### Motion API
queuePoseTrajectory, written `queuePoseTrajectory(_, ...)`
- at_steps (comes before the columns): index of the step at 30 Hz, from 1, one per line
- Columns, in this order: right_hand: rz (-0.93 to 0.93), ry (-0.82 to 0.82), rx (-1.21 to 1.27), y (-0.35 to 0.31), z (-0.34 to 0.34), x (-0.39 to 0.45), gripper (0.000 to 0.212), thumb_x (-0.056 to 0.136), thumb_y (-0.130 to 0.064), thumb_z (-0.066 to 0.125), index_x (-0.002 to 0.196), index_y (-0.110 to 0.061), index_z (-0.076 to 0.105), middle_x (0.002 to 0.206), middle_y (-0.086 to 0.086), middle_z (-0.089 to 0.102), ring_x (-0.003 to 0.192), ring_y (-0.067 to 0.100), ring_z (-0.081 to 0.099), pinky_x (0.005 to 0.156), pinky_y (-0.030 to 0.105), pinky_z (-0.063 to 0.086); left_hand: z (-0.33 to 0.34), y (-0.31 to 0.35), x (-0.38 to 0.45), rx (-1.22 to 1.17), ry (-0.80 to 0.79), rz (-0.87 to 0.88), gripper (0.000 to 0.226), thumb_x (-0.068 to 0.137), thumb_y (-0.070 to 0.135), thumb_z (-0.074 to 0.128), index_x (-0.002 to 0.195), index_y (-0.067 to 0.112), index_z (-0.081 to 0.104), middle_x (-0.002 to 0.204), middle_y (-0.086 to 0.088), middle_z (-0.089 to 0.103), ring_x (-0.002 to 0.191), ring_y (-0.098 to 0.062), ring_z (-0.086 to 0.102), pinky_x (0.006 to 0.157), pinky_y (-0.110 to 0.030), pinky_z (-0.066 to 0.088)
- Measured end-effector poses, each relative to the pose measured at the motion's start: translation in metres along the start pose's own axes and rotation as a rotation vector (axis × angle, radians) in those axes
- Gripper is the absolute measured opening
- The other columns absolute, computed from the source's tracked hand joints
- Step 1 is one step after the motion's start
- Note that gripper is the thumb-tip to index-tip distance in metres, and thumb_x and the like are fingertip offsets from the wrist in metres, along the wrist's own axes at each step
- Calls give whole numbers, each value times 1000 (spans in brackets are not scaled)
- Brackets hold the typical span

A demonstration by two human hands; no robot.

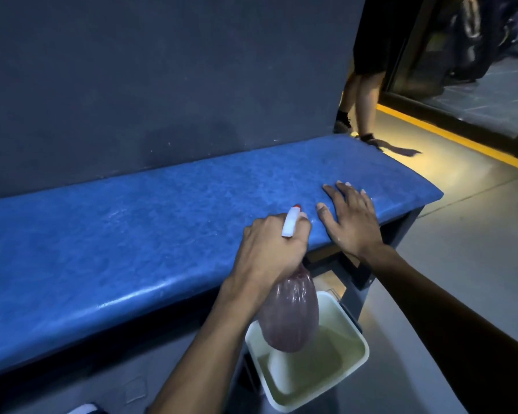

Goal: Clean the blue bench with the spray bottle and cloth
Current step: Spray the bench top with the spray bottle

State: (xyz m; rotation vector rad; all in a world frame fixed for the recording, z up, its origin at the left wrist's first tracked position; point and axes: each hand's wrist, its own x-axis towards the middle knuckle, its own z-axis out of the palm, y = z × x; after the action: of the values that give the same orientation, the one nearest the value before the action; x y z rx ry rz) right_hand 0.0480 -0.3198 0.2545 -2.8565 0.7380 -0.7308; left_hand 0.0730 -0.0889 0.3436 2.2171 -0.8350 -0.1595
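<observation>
My left hand [269,249] closes its fingers around the spray bottle [290,312], translucent and rounded, at the counter's [132,234] front edge. My right hand [350,219] lies flat, fingers spread, on the glossy blue mottled top.

Behind my seat rises a dark, matte blue-grey wall [162,79]. The smooth grey concrete floor [476,249] runs right to a painted yellow stripe [449,135] — beyond it, perhaps a glass door [491,85], dimly lit.
</observation>
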Motion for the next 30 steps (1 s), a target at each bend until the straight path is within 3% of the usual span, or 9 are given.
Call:
queuePoseTrajectory(3,-2,19,9,1,0,1,71,96,-63,23,149,-22,45,155,12,45,150,27,31,125,47,13,-4,-4,-19,-5,13,23,26,102,40,44,111,20,59,104,-2,70,98,-36,61,89,-42,42)
queuePoseTrajectory(7,-32,24,12,4,-3,4,67,97,-60,27,147,-20,48,151,16,47,145,32,38,123,51,19,-12,-26,-62,-68,119,36,21,99,47,50,94,28,56,67,1,58,73,-25,54,72,-35,44)
queuePoseTrajectory(9,-59,24,7,7,-3,4,65,98,-59,29,146,-19,49,149,17,48,142,35,40,121,54,23,-18,-45,-87,-82,190,23,12,99,48,52,100,36,53,68,-5,52,75,-27,54,65,-31,42)
queuePoseTrajectory(12,-67,14,16,8,-2,4,63,100,-58,30,145,-18,47,147,20,48,140,37,41,118,57,27,-27,-82,-125,-204,296,-52,25,98,48,60,122,42,60,81,5,73,79,-17,72,73,-31,56)
queuePoseTrajectory(17,-81,14,-13,21,8,13,64,102,-65,28,147,-22,38,147,20,45,137,43,41,116,63,31,-45,-153,-179,-302,531,-215,21,93,41,72,112,32,74,88,8,80,78,-15,75,74,-38,60)
queuePoseTrajectory(21,-75,-1,114,37,40,31,73,98,-73,35,149,-21,38,152,18,43,139,46,38,114,71,29,-54,-199,-214,-250,589,-337,28,94,39,72,122,44,74,114,31,73,110,13,67,97,-23,55)
queuePoseTrajectory(25,-284,40,125,-88,2,-1,51,106,-48,41,154,-32,36,156,17,40,149,35,30,120,65,19,-56,-247,-231,-155,603,-480,31,95,47,66,123,58,65,95,14,80,93,-5,75,86,-34,60)
queuePoseTrajectory(27,-457,16,208,-160,-18,-30,53,105,-50,38,153,-27,39,158,13,42,149,30,33,123,58,20,-51,-270,-228,-169,571,-500,30,96,48,62,124,57,65,100,13,81,98,-11,75,90,-37,59)
queuePoseTrajectory(30,-630,-121,237,-249,-14,-69,62,103,-56,34,153,-22,41,160,10,41,149,26,34,124,52,20,-41,-300,-213,-210,558,-505,28,97,42,61,124,46,70,102,18,80,100,-3,73,92,-32,58)
